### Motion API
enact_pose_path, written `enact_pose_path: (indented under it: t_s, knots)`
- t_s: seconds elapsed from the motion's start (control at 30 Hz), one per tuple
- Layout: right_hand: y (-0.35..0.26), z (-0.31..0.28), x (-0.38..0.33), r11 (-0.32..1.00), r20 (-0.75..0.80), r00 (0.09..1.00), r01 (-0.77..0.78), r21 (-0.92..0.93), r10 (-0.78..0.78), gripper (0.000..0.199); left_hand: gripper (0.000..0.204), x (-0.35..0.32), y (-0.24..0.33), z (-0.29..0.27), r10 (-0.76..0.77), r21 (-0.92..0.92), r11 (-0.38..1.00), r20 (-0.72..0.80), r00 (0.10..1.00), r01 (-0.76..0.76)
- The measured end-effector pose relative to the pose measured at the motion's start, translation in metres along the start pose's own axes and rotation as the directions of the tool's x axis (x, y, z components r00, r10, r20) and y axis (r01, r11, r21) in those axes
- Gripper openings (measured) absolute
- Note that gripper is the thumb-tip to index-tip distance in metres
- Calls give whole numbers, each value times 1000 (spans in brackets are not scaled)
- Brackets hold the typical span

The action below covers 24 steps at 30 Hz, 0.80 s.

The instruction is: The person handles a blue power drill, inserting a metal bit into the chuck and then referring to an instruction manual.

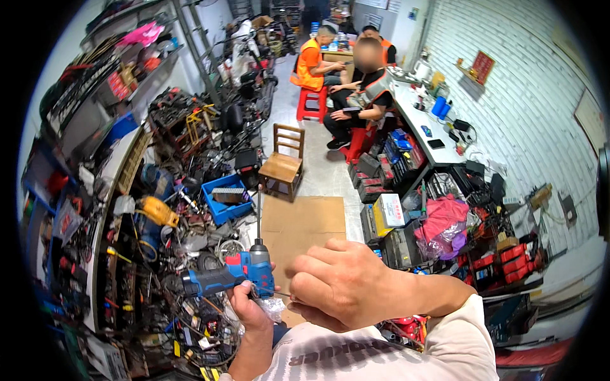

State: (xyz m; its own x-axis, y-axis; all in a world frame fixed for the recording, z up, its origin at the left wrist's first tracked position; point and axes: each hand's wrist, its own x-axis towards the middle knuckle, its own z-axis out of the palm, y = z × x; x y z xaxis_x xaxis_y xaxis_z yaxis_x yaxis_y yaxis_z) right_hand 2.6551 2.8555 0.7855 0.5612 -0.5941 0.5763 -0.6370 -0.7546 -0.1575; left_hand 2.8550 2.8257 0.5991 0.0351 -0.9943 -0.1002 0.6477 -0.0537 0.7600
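My left hand (250,309) is wrapped round a blue and black cordless drill (257,269), held on its side with the handle pointing left. A long thin bit (258,216) sticks out of its chuck, away from me. Close on the right, my closed right hand (346,284) grips a thin metal rod (281,293) that reaches to the drill's body; the fist hides its other end, so I cannot tell its kind. The fingers of that hand are slightly blurred. Below the drill, crumpled clear plastic (272,308) shows.
A flat cardboard sheet (305,219) lies on the floor ahead, before a wooden chair (283,164). Piled parts and a blue crate (223,197) crowd the left. Batteries (391,213) and a long table (422,120) line the right. Several people sit at the back on red stools (311,105).
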Motion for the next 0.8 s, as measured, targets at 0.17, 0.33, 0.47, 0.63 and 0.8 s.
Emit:
enact_pose_path:
  t_s: [0.17, 0.33, 0.47, 0.63, 0.8]
  knots:
    - [-1, -16, -27, 976, 15, 978, -208, -73, 209, 38, 60, 5, -10, 14, -63, 18, 998, 67, 996, 62]
    - [2, -17, -37, 986, 66, 984, -165, -38, 168, 32, 58, 0, -13, 14, -81, 53, 996, 127, 989, 75]
    - [1, -15, -39, 968, 78, 968, -243, 66, 238, 30, 52, -7, -14, 8, -209, 160, 962, -84, 974, 220]
    - [9, -1, -38, 984, 137, 975, -178, 25, 173, 32, 29, -1, -20, 2, -266, 52, 961, -97, 959, 272]
    - [13, 1, -49, 984, 19, 987, -162, 69, 161, 26, 40, -3, -23, -11, -324, -25, 946, -122, 938, 323]
